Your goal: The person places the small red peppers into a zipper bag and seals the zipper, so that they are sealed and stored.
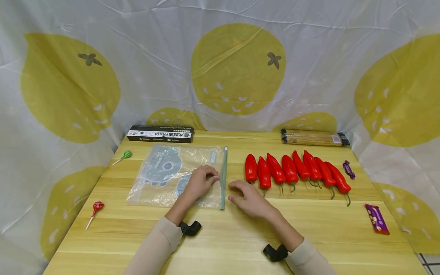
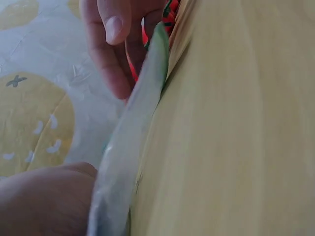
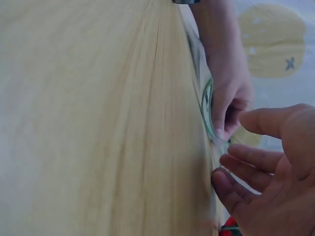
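Observation:
A clear zip bag point(image 1: 203, 152) with grey-blue prints lies flat on the table, its green zip edge point(image 1: 223, 179) facing right. Near that edge my left hand point(image 1: 201, 182) pinches the bag, thumb and fingers curled together. In the right wrist view the green mouth point(image 3: 205, 110) bows into a narrow loop by the left fingertips. Just right of the zip edge, my right hand point(image 1: 250, 198) has its fingers spread and loosely bent, with nothing between them. Several red peppers point(image 1: 274, 169) with green stems lie in a row beyond the right hand.
At the back stand a black pasta box point(image 1: 160, 134) and a pack of dry noodles point(image 1: 311, 138). Green point(image 1: 127, 154) and red lollipops point(image 1: 97, 206) lie left. On the right are a small purple candy point(image 1: 348, 169) and a purple snack packet point(image 1: 377, 219). A fruit-print curtain point(image 1: 137, 49) surrounds the table.

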### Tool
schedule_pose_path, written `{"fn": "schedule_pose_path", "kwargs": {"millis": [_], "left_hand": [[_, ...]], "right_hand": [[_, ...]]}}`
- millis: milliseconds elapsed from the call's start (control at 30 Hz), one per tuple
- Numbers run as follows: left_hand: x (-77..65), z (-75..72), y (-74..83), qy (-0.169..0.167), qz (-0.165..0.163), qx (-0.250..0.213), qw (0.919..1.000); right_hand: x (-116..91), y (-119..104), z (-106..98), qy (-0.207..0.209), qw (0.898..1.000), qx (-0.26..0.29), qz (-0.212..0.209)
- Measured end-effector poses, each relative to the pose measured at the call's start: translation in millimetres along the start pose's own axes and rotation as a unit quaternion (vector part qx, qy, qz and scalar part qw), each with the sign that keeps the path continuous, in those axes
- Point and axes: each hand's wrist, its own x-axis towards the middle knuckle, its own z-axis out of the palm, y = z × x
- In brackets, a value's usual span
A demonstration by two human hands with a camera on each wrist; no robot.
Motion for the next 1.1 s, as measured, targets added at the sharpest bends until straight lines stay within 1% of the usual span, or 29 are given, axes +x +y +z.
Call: {"fn": "schedule_pose_path", "kwargs": {"millis": [67, 167, 233, 300, 367, 433, 533, 667, 767, 867, 933, 1033, 1100], "left_hand": [[-1.5, 0.9, -0.1, -0.006, -0.007, 0.003, 1.0], [-3.3, 0.6, -0.8, 0.002, -0.015, 0.0, 0.9999], [-4.2, -0.7, -1.0, 0.012, -0.009, 0.001, 0.9999], [-5.0, -2.5, -0.9, 0.023, 0.008, -0.001, 0.9997], [-5.2, -4.3, -1.0, 0.034, 0.021, -0.015, 0.9991], [-5.4, -6.4, -0.8, 0.048, 0.018, -0.047, 0.9976], [-5.0, -10.6, -0.2, 0.067, 0.0, -0.112, 0.9914], [-6.6, -18.8, -0.6, 0.077, -0.026, -0.164, 0.983], [-7.8, -26.2, -1.5, 0.086, -0.051, -0.181, 0.9783], [-9.6, -36.9, 2.3, 0.096, -0.079, -0.206, 0.9706], [-11.6, -46.5, 8.1, 0.101, -0.089, -0.22, 0.9661], [-14.7, -59.2, 13.6, 0.118, -0.102, -0.247, 0.9565], [-16.1, -65.3, 13.5, 0.131, -0.103, -0.259, 0.9515]], "right_hand": [[-0.1, 0.3, 0.6, -0.003, 1.0, -0.012, -0.011], [-0.3, 1.4, 1.3, -0.01, 0.999, -0.032, -0.032], [-0.4, 1.9, 1.5, -0.02, 0.998, -0.043, -0.039], [-0.5, 2.3, 1.6, -0.027, 0.997, -0.049, -0.043], [-0.8, 2.2, 1.2, -0.032, 0.997, -0.058, -0.046], [-0.8, 2.5, 0.9, -0.039, 0.995, -0.072, -0.049], [-1.3, 2.5, 0.2, -0.045, 0.993, -0.09, -0.057], [-2.2, 1.9, 0.9, -0.044, 0.992, -0.105, -0.054], [-3.0, 1.0, 0.5, -0.047, 0.991, -0.114, -0.048], [-4.6, 0.4, -0.6, -0.055, 0.99, -0.122, -0.042], [-5.6, 0.2, -1.3, -0.059, 0.989, -0.128, -0.038], [-6.7, 0.6, -2.0, -0.061, 0.988, -0.136, -0.03], [-7.1, 0.9, -2.6, -0.062, 0.988, -0.138, -0.026]]}}
